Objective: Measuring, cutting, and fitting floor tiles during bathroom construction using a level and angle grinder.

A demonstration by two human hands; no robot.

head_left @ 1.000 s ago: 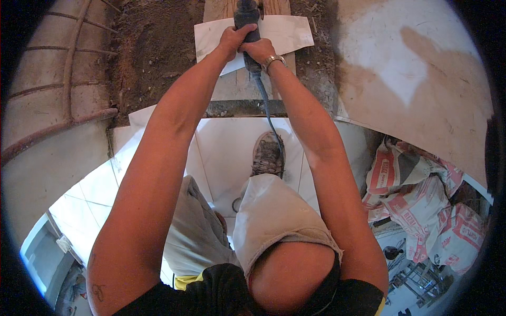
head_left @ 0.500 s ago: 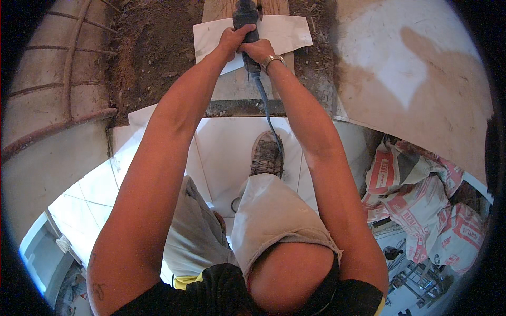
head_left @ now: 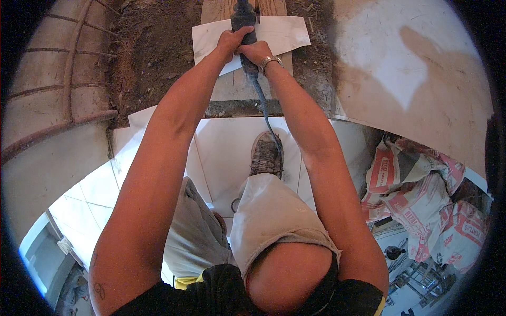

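Observation:
A dark corded angle grinder (head_left: 243, 19) is gripped in both my hands over a cut piece of white tile (head_left: 287, 32). My left hand (head_left: 231, 42) wraps round its body, and my right hand (head_left: 256, 51), with a metal watch at the wrist, closes just behind, towards me. The picture's top edge cuts off the tool's front; a dark round edge shows to its right. From its rear a cord (head_left: 263, 102) runs down towards my shoe. Beneath the tile piece lie wooden boards (head_left: 217, 9), and I cannot tell whether the disc touches the tile.
Loose brown soil (head_left: 145, 63) flanks the boards. Rusty metal bars (head_left: 68, 79) stand at the left. White floor tiles (head_left: 221, 152) lie under my shoe (head_left: 266, 152). A pale panel (head_left: 385, 100) is at the right, with several crumpled red-and-white bags (head_left: 416, 203) below it.
My hands and the grinder have shifted very slightly left in the picture, as has the tile piece. My grip stays the same.

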